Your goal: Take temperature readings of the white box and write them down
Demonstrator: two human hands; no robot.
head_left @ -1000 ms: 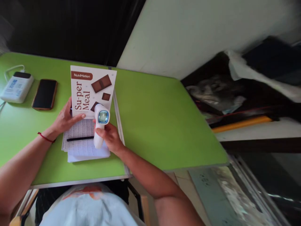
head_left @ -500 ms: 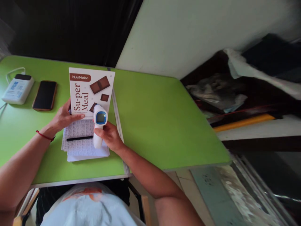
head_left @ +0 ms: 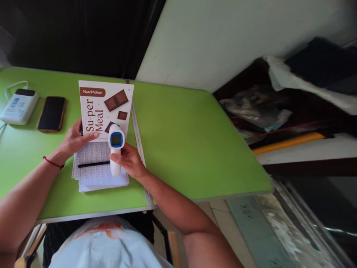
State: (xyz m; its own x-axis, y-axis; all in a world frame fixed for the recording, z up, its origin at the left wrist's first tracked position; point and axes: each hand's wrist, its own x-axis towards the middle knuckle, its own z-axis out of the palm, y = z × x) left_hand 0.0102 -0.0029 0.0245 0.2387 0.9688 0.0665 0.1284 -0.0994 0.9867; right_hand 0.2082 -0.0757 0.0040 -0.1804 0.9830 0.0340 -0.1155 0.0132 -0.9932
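Observation:
My left hand [head_left: 79, 137] grips a white box [head_left: 92, 102] by its lower left corner, thumb across the front. The box shows "NutriMotion Su-per Meal" and brown chocolate pieces, and its face is turned towards me. In my right hand [head_left: 129, 160] is a white infrared thermometer [head_left: 115, 167], held upright by its handle. Its blue-rimmed screen [head_left: 116, 139] looks dark and faces me, and its head covers the box's lower right part. Below both lie sheets of handwritten paper [head_left: 97, 180] in a stack, with a black pen [head_left: 93, 164] across them, partly behind the thermometer.
The green table [head_left: 178, 141] has a metal-edged seam right of the papers. A phone [head_left: 51, 114] and a white power bank [head_left: 20, 107] with a cable lie at the left. Beyond the right edge is a dark shelf with bags and a yellow bar [head_left: 290, 143].
The thermometer's screen has turned from lit grey to dark. The box and both hands sit slightly further left in the picture, as the view has shifted a little. Both grips are unchanged.

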